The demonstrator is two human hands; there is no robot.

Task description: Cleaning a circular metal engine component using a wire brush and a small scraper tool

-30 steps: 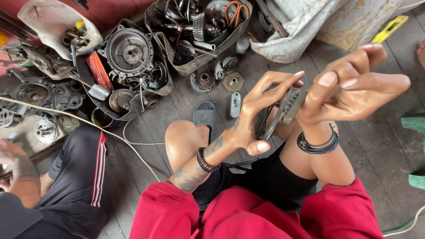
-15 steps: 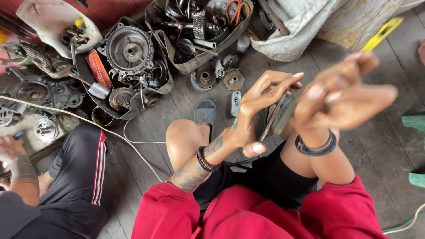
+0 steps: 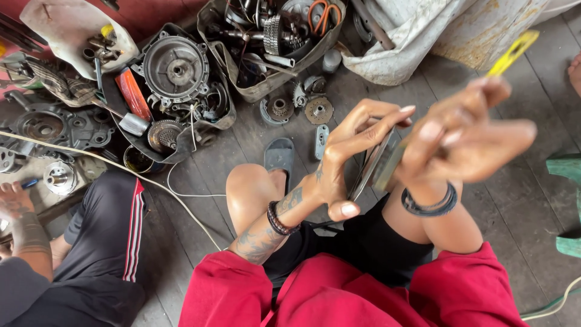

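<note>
Grey, flat and thin, a metal plate (image 3: pixel 376 165) sits edge-on near the centre of the frame, held between both of the person's hands above the bent knees. The left hand (image 3: pixel 345 163) wraps its fingers over the plate's upper edge with the thumb braced below, a dark beaded bracelet (image 3: pixel 277 219) on the tattooed wrist. The right hand (image 3: pixel 469 142), blurred, is closed against the plate's right side; whether it also pinches something small I cannot tell. Red sleeves fill the bottom of the frame. On the wooden floor (image 3: pixel 520 200), upper centre, lie a grey sandal (image 3: pixel 279 154), small gears (image 3: pixel 318 110) and an open bag of metal parts (image 3: pixel 275 42). At upper left a round engine cover (image 3: pixel 175 68) rests among scrap. A co-worker's hand (image 3: pixel 15 203) shows at far left.
</note>
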